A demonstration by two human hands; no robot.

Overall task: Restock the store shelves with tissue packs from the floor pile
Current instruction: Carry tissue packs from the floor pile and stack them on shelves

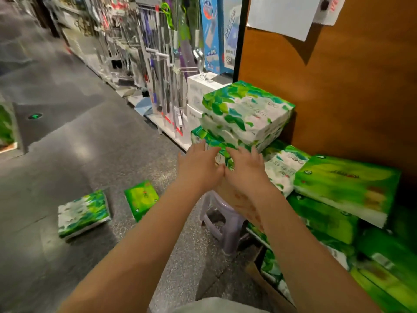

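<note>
Both hands extend side by side, fingers spread flat: the left hand (198,163) and right hand (244,167) press the lowest pack of the tissue stack (243,116), probably to square it against the brown panel (338,91). Two loose packs (83,213) lie on the floor (67,136). A plastic stool (222,222) stands below the arms.

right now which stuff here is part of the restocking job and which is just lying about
Part of the job:
- two loose tissue packs on the floor
- stacked tissue packs
- left hand and right hand, fingers straight, at the stack

Just there:
- plastic stool
- hanging mops
- white paper
</note>
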